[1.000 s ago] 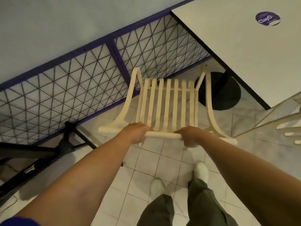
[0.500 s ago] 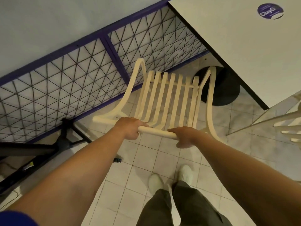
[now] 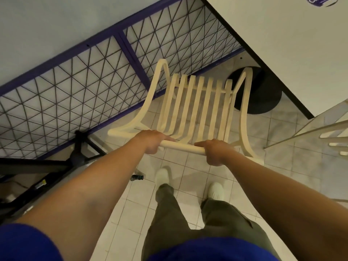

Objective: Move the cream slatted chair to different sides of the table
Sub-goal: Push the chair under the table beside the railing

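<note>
The cream slatted chair (image 3: pixel 195 108) stands in front of me on the tiled floor, its seat slats running away from me toward the mesh railing. My left hand (image 3: pixel 152 141) and my right hand (image 3: pixel 214 153) both grip the round top rail of its back, a short span of rail bare between them. The white table (image 3: pixel 282 44) with a dark edge fills the upper right, its round black base (image 3: pixel 263 95) just beyond the chair's right arm. The chair's legs are hidden under the seat.
A purple-framed wire mesh railing (image 3: pixel 94 76) runs along the left and back against a pale wall. A black stand with legs (image 3: pixel 79 147) lies on the floor at left. Part of a second cream chair (image 3: pixel 337 142) shows at the right edge. My feet stand behind the chair.
The chair has shifted forward and a little right, toward the table base and railing, with both hands keeping their grip. My feet have stepped apart behind it.
</note>
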The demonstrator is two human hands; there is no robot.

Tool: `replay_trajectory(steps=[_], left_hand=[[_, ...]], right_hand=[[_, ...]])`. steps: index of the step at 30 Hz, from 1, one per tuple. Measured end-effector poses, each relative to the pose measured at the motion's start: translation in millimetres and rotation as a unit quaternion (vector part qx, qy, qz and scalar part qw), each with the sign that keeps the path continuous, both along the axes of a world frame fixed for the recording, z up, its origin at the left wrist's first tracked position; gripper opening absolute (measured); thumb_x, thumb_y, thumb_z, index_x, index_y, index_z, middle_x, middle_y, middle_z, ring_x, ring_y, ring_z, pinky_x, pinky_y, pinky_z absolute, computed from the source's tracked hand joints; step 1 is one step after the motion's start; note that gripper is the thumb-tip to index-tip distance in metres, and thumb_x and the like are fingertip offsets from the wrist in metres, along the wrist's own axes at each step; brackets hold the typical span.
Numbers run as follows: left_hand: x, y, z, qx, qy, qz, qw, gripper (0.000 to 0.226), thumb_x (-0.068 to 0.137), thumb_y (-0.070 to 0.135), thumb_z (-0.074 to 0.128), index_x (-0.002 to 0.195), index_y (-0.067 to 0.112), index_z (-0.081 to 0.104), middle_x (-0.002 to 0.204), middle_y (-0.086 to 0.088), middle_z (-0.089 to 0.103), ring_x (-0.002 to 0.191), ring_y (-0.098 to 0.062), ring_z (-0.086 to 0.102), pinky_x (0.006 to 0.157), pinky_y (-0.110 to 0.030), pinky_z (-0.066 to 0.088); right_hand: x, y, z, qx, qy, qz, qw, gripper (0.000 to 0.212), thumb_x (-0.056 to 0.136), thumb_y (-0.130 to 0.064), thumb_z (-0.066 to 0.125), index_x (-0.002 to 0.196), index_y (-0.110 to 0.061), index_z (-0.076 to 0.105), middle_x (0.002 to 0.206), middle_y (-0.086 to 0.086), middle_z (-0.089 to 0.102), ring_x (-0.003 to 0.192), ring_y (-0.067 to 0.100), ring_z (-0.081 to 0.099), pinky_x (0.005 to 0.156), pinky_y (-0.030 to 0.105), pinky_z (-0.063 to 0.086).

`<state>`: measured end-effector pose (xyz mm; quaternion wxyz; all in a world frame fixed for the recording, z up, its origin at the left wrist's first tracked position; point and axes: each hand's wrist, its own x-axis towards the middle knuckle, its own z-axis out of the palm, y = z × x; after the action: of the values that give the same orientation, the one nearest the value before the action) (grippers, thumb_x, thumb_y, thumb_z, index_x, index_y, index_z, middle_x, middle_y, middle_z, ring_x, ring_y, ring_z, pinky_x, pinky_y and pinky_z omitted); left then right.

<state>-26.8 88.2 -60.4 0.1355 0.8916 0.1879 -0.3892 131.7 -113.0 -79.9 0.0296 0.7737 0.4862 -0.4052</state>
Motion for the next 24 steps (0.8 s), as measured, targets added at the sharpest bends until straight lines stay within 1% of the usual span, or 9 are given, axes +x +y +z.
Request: replay_trajectory(steps=[4,7,9,12,15,18,21,24], left_hand=[[4,10,-3,-0.046,0.015,-0.040,0.998,0.092,0.089,-0.003,0.054,0.147,0.062,0.025,0.111,0.002,0.056,0.088,-0.020,0.059,0.076,-0.037,0.053],[6,15,-5,-0.066,0.014,-0.065,0.996,0.091,0.089,-0.005,0.052,0.150,0.057,0.024,0.113,0.000,0.057,0.091,-0.021,0.059,0.078,-0.037,0.053],[4,18,-5,-0.068,0.002,-0.082,0.994,0.089,0.090,-0.005,0.052,0.150,0.055,0.024,0.111,-0.001,0.055,0.087,-0.021,0.057,0.073,-0.036,0.050],[2,19,-6,-0.064,-0.018,-0.097,0.993,0.087,0.091,-0.004,0.051,0.151,0.054,0.024,0.101,-0.001,0.047,0.073,-0.017,0.050,0.060,-0.032,0.039],[2,22,-10,-0.076,-0.019,-0.107,0.991,0.090,0.089,-0.005,0.053,0.151,0.053,0.024,0.100,-0.001,0.046,0.071,-0.018,0.047,0.055,-0.032,0.036],[1,24,-11,-0.076,-0.022,-0.114,0.990,0.095,0.086,-0.006,0.055,0.151,0.055,0.022,0.100,-0.001,0.049,0.072,-0.019,0.050,0.055,-0.034,0.041],[-3,28,-13,-0.075,-0.023,-0.130,0.988,0.099,0.085,-0.005,0.059,0.151,0.055,0.019,0.103,-0.002,0.050,0.077,-0.023,0.055,0.062,-0.038,0.051],[-5,31,-12,-0.073,-0.026,-0.132,0.988,0.097,0.086,-0.005,0.060,0.152,0.055,0.019,0.100,-0.001,0.048,0.076,-0.022,0.054,0.060,-0.036,0.048]], right_hand=[[-2,0,4,-0.013,-0.004,-0.019,1.000,0.073,0.086,-0.010,0.063,0.146,-0.042,0.037,0.112,-0.004,0.059,0.093,0.017,0.057,0.088,0.038,0.052],[-10,3,5,-0.027,-0.023,-0.053,0.998,0.074,0.086,-0.008,0.063,0.144,-0.046,0.038,0.104,-0.008,0.053,0.088,0.014,0.054,0.085,0.034,0.051],[-13,6,4,-0.046,-0.023,-0.086,0.995,0.077,0.086,-0.006,0.062,0.144,-0.049,0.037,0.104,-0.008,0.052,0.089,0.014,0.055,0.086,0.035,0.051],[-17,10,5,-0.065,-0.034,-0.117,0.990,0.078,0.085,-0.006,0.063,0.144,-0.051,0.038,0.116,-0.004,0.058,0.098,0.018,0.057,0.091,0.037,0.049],[-21,11,8,-0.082,-0.051,-0.123,0.988,0.079,0.086,-0.004,0.062,0.144,-0.051,0.038,0.120,-0.002,0.058,0.103,0.020,0.057,0.094,0.039,0.048],[-24,12,12,-0.082,-0.067,-0.134,0.985,0.078,0.086,-0.006,0.062,0.143,-0.054,0.037,0.120,-0.002,0.058,0.102,0.021,0.058,0.092,0.040,0.050],[-30,13,11,-0.083,-0.069,-0.131,0.985,0.078,0.087,-0.006,0.062,0.144,-0.053,0.036,0.122,0.000,0.059,0.105,0.023,0.059,0.091,0.040,0.050],[-34,14,12,-0.079,-0.077,-0.135,0.985,0.078,0.087,-0.006,0.062,0.144,-0.053,0.036,0.121,0.000,0.059,0.103,0.022,0.059,0.087,0.037,0.048]])
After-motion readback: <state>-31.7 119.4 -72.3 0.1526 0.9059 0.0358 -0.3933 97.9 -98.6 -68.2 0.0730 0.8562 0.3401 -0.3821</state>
